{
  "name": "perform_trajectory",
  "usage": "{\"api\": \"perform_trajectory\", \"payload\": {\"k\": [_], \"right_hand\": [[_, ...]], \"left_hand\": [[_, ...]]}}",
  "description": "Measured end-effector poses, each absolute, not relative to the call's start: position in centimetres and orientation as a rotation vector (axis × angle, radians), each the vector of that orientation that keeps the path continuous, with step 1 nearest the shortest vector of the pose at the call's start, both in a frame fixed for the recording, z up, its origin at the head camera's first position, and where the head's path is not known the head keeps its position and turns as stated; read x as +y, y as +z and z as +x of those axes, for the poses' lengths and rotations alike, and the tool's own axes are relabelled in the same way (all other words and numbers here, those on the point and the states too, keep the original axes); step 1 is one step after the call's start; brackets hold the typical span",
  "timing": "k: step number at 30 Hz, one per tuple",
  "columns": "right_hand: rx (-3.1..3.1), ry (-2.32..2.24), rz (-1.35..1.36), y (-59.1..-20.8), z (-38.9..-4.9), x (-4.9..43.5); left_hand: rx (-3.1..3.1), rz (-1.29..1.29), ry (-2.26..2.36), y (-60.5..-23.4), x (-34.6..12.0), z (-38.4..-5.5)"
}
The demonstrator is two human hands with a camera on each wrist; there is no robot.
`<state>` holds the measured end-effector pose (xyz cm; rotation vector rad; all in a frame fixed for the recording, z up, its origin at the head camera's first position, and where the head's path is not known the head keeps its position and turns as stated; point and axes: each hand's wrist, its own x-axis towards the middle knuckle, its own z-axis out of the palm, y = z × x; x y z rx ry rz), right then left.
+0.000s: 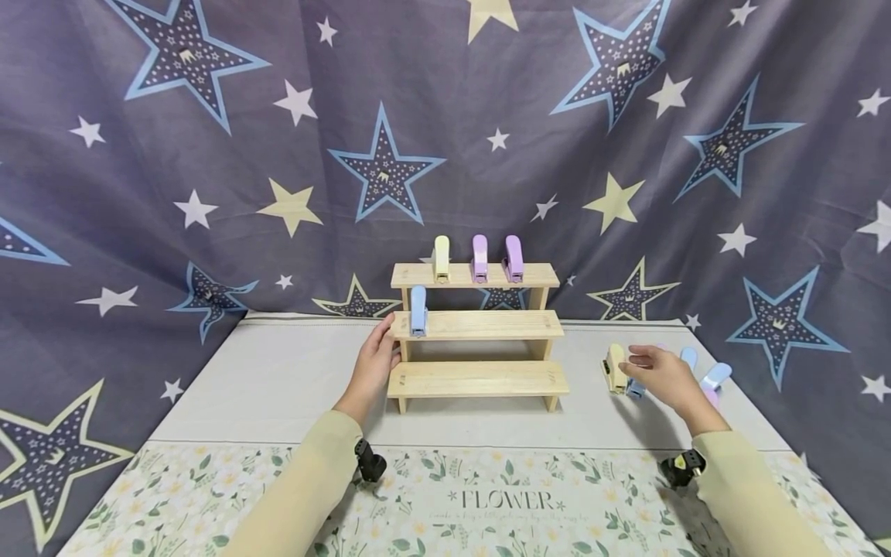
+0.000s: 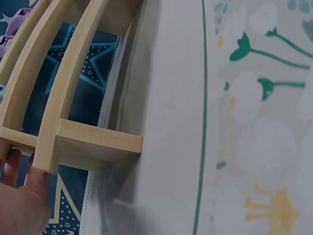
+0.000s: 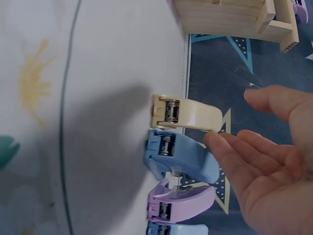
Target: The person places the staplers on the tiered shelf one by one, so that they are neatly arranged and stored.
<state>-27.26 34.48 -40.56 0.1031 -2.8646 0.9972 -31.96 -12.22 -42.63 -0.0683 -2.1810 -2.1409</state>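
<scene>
My left hand (image 1: 376,352) holds the left end of the three-tier wooden shelf (image 1: 479,379), its fingers at the middle board; part of the hand is hidden by wood in the left wrist view. My right hand (image 1: 661,375) is at the row of small hole punches on the right, thumb and fingers spread apart. Its fingertips are right at the top ends of a cream hole punch (image 3: 195,113) and a blue hole punch (image 3: 188,152). Beside these stands a purple hole punch (image 3: 188,205), with another blue punch (image 3: 190,230) after it.
On the top tier stand a yellow punch (image 1: 442,259) and two purple ones (image 1: 479,259). A blue punch (image 1: 418,312) sits at the left of the middle tier. Farther right another blue punch (image 1: 715,376) leans. A star-patterned curtain (image 1: 487,193) hangs behind the table.
</scene>
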Motion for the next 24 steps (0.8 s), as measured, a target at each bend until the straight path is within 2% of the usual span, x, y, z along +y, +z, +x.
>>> {"api": "perform_trajectory", "payload": {"k": [24], "right_hand": [[-2.777, 0.846, 0.077, -43.2, -28.7, 33.1]], "left_hand": [[-2.152, -0.083, -2.150, -42.9, -12.2, -32.2]]}}
